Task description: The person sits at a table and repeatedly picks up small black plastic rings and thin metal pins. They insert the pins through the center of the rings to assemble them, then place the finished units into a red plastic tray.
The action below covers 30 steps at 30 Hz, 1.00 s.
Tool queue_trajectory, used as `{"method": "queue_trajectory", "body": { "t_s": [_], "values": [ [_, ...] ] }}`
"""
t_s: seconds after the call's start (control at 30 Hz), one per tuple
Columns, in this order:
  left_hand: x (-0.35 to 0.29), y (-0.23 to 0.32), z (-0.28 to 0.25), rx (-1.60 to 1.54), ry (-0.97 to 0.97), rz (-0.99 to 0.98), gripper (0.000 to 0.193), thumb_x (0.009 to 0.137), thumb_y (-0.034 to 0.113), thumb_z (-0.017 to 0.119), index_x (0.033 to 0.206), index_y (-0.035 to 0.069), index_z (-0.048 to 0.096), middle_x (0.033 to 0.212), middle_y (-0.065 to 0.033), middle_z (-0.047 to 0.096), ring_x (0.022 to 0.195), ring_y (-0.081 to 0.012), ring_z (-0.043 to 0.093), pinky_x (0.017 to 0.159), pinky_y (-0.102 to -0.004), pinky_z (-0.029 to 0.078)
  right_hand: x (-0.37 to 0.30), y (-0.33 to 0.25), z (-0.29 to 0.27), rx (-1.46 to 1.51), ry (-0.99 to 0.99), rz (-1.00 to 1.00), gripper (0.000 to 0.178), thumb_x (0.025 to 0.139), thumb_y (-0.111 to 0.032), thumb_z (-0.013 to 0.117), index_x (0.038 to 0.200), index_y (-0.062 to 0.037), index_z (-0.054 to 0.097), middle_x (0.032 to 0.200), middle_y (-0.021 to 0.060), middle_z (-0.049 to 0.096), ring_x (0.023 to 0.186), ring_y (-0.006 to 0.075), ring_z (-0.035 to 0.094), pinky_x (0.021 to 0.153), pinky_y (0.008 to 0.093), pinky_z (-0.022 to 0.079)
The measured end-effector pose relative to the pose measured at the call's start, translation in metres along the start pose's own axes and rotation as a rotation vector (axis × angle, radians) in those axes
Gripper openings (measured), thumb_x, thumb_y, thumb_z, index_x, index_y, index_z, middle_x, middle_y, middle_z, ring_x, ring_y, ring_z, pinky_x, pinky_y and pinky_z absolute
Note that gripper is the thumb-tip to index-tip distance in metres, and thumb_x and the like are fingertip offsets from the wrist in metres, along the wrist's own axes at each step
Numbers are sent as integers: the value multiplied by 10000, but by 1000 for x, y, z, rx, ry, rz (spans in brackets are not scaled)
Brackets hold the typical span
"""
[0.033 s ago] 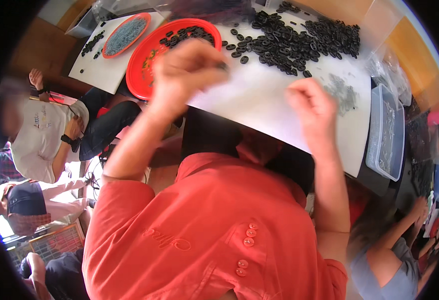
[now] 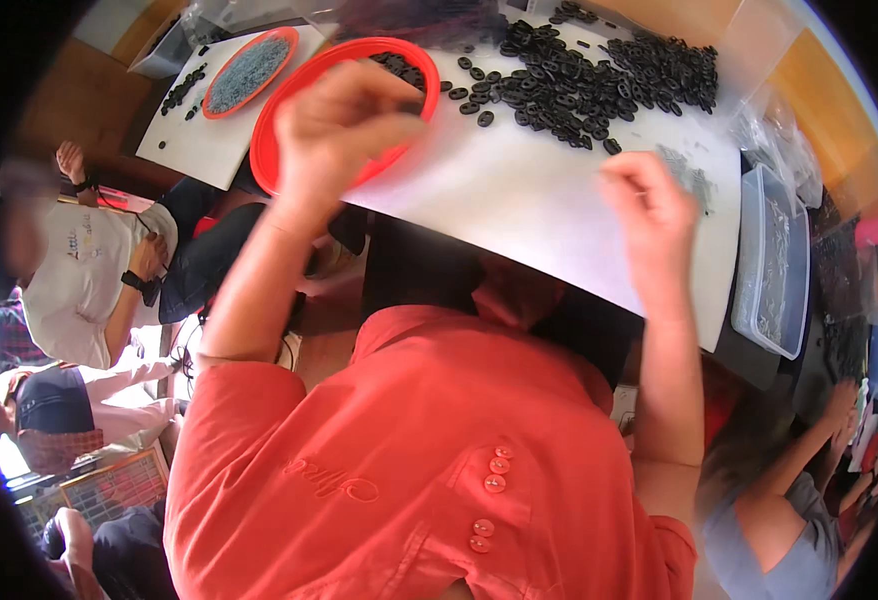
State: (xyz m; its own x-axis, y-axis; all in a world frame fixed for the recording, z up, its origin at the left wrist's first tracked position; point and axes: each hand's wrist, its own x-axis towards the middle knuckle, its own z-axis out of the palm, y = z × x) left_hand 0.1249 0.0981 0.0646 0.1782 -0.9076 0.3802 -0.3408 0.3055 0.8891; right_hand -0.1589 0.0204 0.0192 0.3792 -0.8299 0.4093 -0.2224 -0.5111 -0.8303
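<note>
My left hand (image 2: 327, 135) is over the red basin (image 2: 263, 150), thumb and fingers pinching a small black piece (image 2: 411, 107) that is blurred by motion. More black oval pieces (image 2: 399, 68) lie in the basin, partly hidden behind that hand. To the right, above the white tabletop (image 2: 509, 215), my right hand (image 2: 656, 200) has its fingertips pressed together; whatever is between them is too small to make out. Beyond both hands spreads a heap of black oval pieces with holes (image 2: 569, 95). Small clear pieces (image 2: 694, 175) lie beside my right hand.
A translucent tub (image 2: 771, 265) holding thin clear parts stands at the table's right edge, with plastic bags (image 2: 784, 150) behind it. Far left, an orange dish (image 2: 249, 75) holds small grey pieces. People sit on the left (image 2: 99, 270) and at the lower right (image 2: 774, 530).
My left hand has shifted left and slightly up with the black piece, farther over the basin. My right hand has moved a little to the right, its fingers still pinched.
</note>
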Motion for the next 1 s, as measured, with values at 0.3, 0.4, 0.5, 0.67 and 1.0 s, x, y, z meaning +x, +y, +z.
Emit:
{"method": "queue_trajectory", "body": {
  "t_s": [0.3,0.4,0.5,0.67,1.0],
  "values": [
    [22,-11,62,358,-255,311,138,777,-3,699,908,6,657,811,-78,596,727,-175,605,634,-296,489,-19,22,-67,132,381,169,84,872,-72,692,946,-36,672,792,-20,632,679,40,548,577,188,386],
    [26,-19,123,300,-470,569,90,803,-29,663,875,6,620,820,-89,562,799,-236,582,676,-346,480,-29,23,-63,182,409,199,96,867,-93,700,949,-49,677,780,-20,635,652,48,554,550,193,372],
    [32,-13,170,311,-560,641,119,766,-1,682,853,26,605,837,-95,551,820,-292,575,683,-403,481,-38,23,-65,194,410,251,91,866,-86,696,945,-48,674,771,-24,627,650,45,549,552,191,375],
    [44,-22,197,463,-643,794,134,740,49,686,836,59,594,854,-73,540,846,-278,579,652,-391,509,-53,32,-66,280,378,251,78,870,-73,685,940,-43,667,766,-27,620,647,40,536,554,186,375],
    [39,-26,204,575,-563,787,88,759,53,642,835,43,598,840,-112,541,780,-281,579,647,-373,508,-54,30,-65,310,360,268,62,871,-26,670,930,-26,653,791,-15,625,671,38,534,586,188,398]
  ]
}}
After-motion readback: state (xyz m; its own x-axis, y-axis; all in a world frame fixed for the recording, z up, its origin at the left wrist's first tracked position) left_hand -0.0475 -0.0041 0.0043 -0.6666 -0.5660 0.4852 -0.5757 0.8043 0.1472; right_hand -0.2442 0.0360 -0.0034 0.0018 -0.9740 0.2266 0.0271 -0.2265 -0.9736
